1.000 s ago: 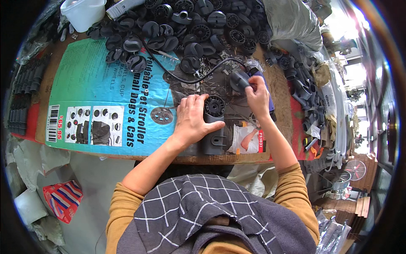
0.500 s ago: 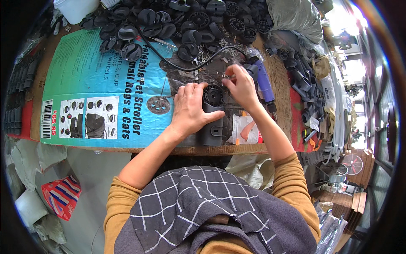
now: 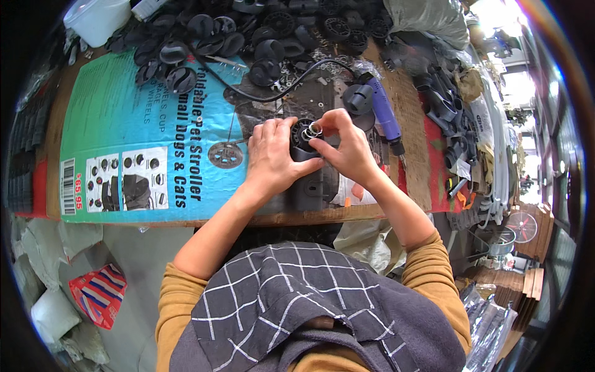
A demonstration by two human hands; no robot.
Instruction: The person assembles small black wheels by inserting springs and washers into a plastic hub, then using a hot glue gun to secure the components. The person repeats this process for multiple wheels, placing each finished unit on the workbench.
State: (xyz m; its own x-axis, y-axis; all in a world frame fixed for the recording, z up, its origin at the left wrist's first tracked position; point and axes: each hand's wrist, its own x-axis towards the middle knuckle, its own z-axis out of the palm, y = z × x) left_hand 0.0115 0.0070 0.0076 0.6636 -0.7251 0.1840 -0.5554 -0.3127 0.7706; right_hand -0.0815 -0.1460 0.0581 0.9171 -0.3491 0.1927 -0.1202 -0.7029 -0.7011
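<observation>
A black plastic housing (image 3: 308,189) with a round, ribbed end lies near the front edge of the cardboard-covered bench. My left hand (image 3: 271,154) wraps its left side, thumb laid across the body. Just over the round end, my right hand (image 3: 348,149) pinches a small shiny metal ring (image 3: 313,131) between thumb and forefinger. Whether the ring touches the housing I cannot tell. Beyond the right hand lies a purple power screwdriver (image 3: 385,111) with a black cable (image 3: 266,99). A dark round knob (image 3: 357,98) sits against its left side.
Black round knobs and wheel-like parts (image 3: 266,71) are heaped along the back, with small metal pieces (image 3: 291,77) scattered before them. Printed blue-green cardboard (image 3: 124,124) covers the left of the bench. More black plastic parts (image 3: 437,99) pile up at the right, below a plastic bag (image 3: 427,22).
My right hand has come left and nearer, from the scattered metal pieces to the housing's round end, with the metal ring now showing in its fingers. My left hand keeps its hold.
</observation>
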